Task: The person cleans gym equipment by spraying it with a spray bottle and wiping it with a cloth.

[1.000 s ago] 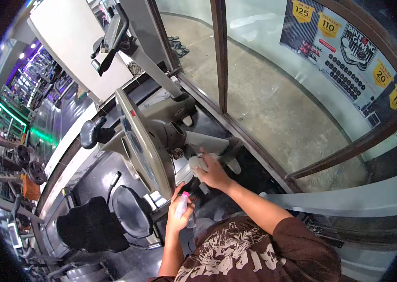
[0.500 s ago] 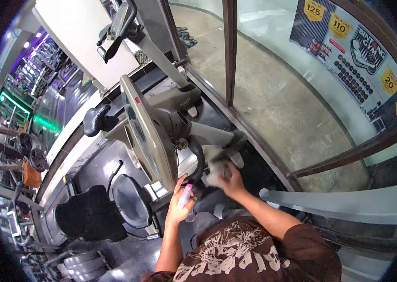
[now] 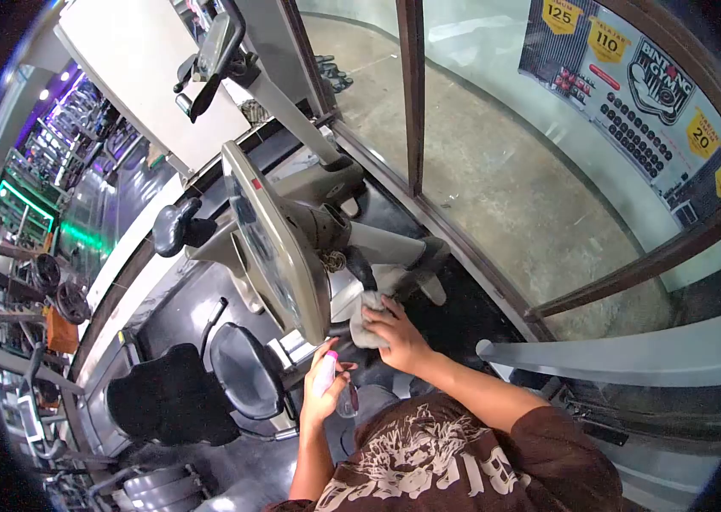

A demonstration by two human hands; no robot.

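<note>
A clear spray bottle (image 3: 348,399) with a white and pink spray head is gripped in my left hand (image 3: 319,386), close below the console. My right hand (image 3: 403,340) presses a grey cloth (image 3: 367,321) around the black curved handlebar (image 3: 360,270) of an exercise machine. The cloth hides part of that bar. Just left of both hands stands the machine's beige console (image 3: 279,247), seen at a steep tilt.
A black seat (image 3: 245,369) and a black backrest (image 3: 164,397) lie to the left. Another exercise bike (image 3: 292,111) stands farther off. Along the right run a window frame (image 3: 412,102) and a pale grey bar (image 3: 625,363).
My right hand has moved left with the cloth, which now lies against the handlebar. The left hand stays near the console with the bottle, slightly turned.
</note>
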